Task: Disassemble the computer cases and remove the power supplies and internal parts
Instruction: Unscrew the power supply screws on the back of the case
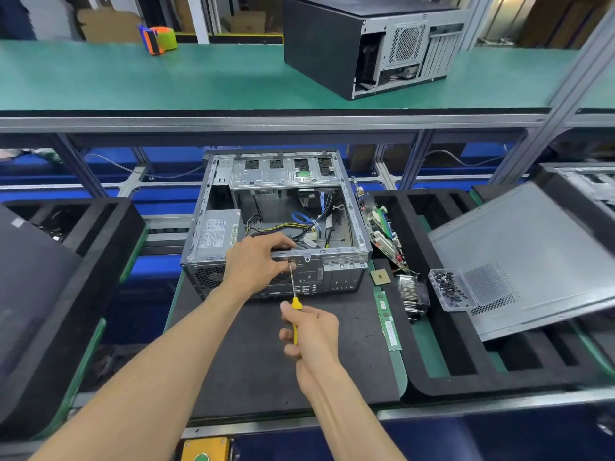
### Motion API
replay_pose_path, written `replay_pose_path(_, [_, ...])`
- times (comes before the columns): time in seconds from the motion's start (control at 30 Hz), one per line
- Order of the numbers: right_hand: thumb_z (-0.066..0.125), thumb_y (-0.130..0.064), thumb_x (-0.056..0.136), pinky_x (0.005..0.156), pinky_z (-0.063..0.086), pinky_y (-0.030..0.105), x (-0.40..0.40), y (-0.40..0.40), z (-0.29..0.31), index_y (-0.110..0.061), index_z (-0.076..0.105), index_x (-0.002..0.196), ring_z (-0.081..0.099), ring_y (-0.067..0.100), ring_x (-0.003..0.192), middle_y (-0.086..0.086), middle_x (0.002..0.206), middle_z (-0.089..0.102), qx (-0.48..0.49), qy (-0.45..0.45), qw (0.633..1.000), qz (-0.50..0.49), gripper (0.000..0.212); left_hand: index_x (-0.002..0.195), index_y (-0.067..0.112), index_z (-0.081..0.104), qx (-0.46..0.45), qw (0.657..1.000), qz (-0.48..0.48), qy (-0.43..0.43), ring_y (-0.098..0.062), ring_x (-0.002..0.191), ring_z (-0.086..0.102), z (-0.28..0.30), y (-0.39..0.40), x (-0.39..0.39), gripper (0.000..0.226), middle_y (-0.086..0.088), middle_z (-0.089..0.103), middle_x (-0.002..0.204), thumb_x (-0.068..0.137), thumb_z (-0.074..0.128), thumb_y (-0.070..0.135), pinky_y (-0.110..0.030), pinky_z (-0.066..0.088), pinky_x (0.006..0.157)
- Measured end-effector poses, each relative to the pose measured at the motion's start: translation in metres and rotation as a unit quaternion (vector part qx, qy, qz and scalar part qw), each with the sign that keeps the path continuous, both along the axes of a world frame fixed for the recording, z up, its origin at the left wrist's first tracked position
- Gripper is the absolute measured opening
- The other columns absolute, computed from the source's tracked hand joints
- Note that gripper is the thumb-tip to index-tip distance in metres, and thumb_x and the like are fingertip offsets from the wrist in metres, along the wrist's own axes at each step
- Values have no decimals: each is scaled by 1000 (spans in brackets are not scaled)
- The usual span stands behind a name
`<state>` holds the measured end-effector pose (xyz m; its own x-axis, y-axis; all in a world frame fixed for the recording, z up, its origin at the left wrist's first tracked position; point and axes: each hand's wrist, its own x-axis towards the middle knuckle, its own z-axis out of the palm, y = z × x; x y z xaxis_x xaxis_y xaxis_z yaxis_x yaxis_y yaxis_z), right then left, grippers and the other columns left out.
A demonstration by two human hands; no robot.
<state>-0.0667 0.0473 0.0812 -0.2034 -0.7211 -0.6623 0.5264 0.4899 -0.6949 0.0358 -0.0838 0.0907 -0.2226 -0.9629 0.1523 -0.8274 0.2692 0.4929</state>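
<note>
Case (283, 207) open on its side, cables exposed, left hand (256, 264) gripping rim, right hand (311, 331) clutching screwdriver (294, 294)

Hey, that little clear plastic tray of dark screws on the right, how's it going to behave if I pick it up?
The shallow clear plastic tray looks thin-walled, so it will probably flex if gripped by one edge. The small dark screws lie loose inside, so tilting would likely send them sliding or spilling. It seems to rest partly on the sloping grey metal side panel, so a nudge might shift it.

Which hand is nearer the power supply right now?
Left. The left hand grips the case rim beside the power supply; the right hand holds the screwdriver farther back.
</note>
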Motion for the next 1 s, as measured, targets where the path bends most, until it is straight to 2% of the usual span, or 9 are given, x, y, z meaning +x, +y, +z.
replay_pose_path(0.1, [73, -19, 91, 35, 21, 19, 0, -2, 2, -7, 58, 100, 42, 11, 41, 5, 66, 65, -7, -12, 1000, 14, 21, 103, 46, 46, -14, 999, -45, -21, -20, 87, 65, 1, 3, 2, 38, 23, 70, 111, 79, 76, 47, -34, 40, 68])
replay_pose_path(0.23, [46, -29, 106, 34, 22, 20, 0, -5, 2, -2, 63, 91, 43, 12, 39, 11, 66, 71, 21, -45, 999, 9, 35, 99, 44, 44, -9, 997, -59, -43, -20, 81, 60, 3, 5, 4, 30, 18, 72, 109, 84, 70, 45, -37, 43, 69])
replay_pose_path(0.37, [66, -17, 96, 35, 25, 21, 2, -2, 1, -1, 63, 93, 47, 13, 42, 7, 67, 68, -2, -30, 1000, -5, 16, 96, 53, 63, 5, 998, -64, -23, -10, 94, 63, 6, 5, 5, 21, 25, 70, 111, 82, 75, 42, -36, 47, 73])
replay_pose_path(0.43, [75, -12, 90, 35, 24, 20, 1, -2, 2, -4, 57, 102, 46, 13, 43, 4, 65, 64, -13, -18, 1000, -2, 23, 94, 55, 71, 7, 997, -71, -11, -3, 108, 62, 7, 5, 5, 21, 29, 68, 116, 82, 78, 40, -34, 49, 74])
replay_pose_path(0.53, [66, -26, 97, 35, 21, 19, -1, -5, 5, -8, 58, 102, 42, 12, 41, 5, 62, 65, -6, -37, 999, 16, 20, 93, 53, 76, 1, 997, -78, -9, -1, 112, 61, 9, 5, 5, 19, 28, 68, 118, 83, 79, 37, -32, 47, 73])
replay_pose_path(0.63, [45, -29, 107, 34, 22, 20, -4, -7, 4, -3, 64, 90, 43, 12, 39, 10, 62, 67, 22, -45, 999, 12, 36, 87, 48, 78, -10, 997, -71, 13, 0, 106, 64, 8, 6, 3, 18, 26, 71, 113, 81, 82, 31, -29, 46, 68])
replay_pose_path(0.77, [67, -14, 95, 36, 26, 21, -2, -4, 0, -2, 59, 94, 46, 13, 42, 9, 66, 66, -8, -24, 1000, 2, 14, 79, 48, 78, -7, 999, -47, 24, 1, 96, 66, 8, 7, 1, 19, 28, 72, 108, 79, 83, 30, -25, 41, 63])
replay_pose_path(0.83, [76, -11, 88, 36, 27, 21, -2, -3, 0, -6, 53, 105, 46, 13, 43, 8, 70, 65, -18, -3, 1000, 2, 28, 76, 50, 77, -9, 999, -39, 24, 1, 92, 66, 8, 7, 1, 19, 29, 72, 106, 79, 83, 32, -25, 39, 61])
replay_pose_path(1.0, [54, -19, 100, 37, 23, 18, -10, -4, 3, -9, 60, 96, 43, 16, 38, 9, 63, 68, -24, 3, 999, 43, 12, 73, 47, 77, 8, 998, -29, 48, -2, 98, 67, 5, 7, 1, 18, 26, 73, 107, 77, 84, 30, -33, 49, 72])
